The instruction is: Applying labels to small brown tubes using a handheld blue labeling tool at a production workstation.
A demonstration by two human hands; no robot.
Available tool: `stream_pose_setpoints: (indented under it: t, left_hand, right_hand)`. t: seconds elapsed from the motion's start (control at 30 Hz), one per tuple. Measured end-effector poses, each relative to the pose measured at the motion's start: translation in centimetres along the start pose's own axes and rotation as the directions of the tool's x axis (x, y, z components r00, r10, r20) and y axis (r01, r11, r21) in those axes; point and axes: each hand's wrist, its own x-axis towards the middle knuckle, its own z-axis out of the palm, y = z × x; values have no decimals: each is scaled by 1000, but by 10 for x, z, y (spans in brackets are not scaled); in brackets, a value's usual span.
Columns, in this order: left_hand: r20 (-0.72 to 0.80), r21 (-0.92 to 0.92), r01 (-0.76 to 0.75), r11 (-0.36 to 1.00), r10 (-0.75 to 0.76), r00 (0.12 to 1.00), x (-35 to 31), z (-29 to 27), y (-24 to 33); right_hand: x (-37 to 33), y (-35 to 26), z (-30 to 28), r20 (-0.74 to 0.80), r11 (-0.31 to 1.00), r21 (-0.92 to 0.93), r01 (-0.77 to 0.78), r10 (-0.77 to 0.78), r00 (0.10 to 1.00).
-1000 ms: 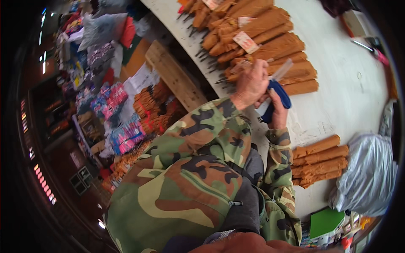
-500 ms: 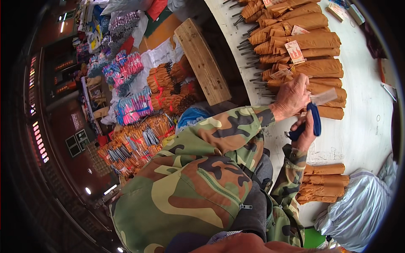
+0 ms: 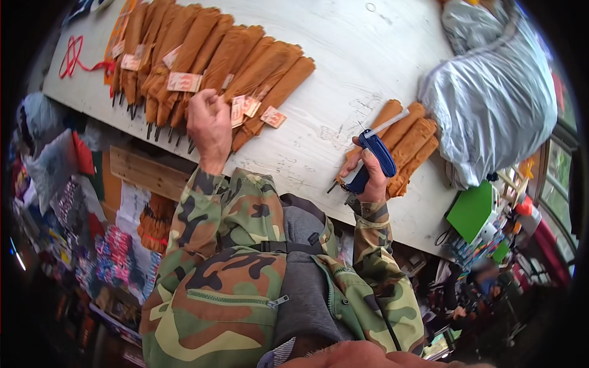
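Note:
My right hand (image 3: 372, 178) is wrapped round a blue tagging gun (image 3: 378, 153). A pale translucent strip (image 3: 392, 121) sticks out of its upper end, and a thin needle shows beside it. My left hand (image 3: 210, 132) is curled over the row of brown folded umbrellas (image 3: 224, 58), beside a printed paper tag (image 3: 237, 111). Its fingers are bent inward; what they hold, if anything, is hidden. Several tags, like the tag (image 3: 273, 116) on the nearest umbrella, lie on the row, whose metal shafts point toward me.
A smaller pile of brown umbrellas (image 3: 416, 144) lies behind the tagging gun on the white table (image 3: 343, 55). At the right sits a large silvery bag (image 3: 491, 104), with a green box (image 3: 472, 211) below it. Red ribbon (image 3: 73, 58) lies at the far left; a wooden bench (image 3: 147, 173) stands beyond the table edge.
The view has swung round to the right. My hands, close together at the umbrellas before, are now apart: the right has drawn away with the tagging gun toward the smaller pile.

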Motion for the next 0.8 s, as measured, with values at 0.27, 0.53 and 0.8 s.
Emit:
stream_pose_setpoints:
  t: [0.27, 0.53, 0.8]
  left_hand:
    - [510, -163, -110, 980, 179, 842, -47, 44, 90]
    - [789, -224, -200, 954, 298, 537, -119, 150, 117]
    - [772, -145, -134, 980, 197, 604, -112, 137, 87]
  right_hand:
    - [-25, -25, -121, -471, 724, -673, 150, -576, 668]
    - [11, 27, -188, -429, 456, -876, -154, -593, 682]
    - [30, 35, -91, -319, 476, -880, 7, -601, 733]
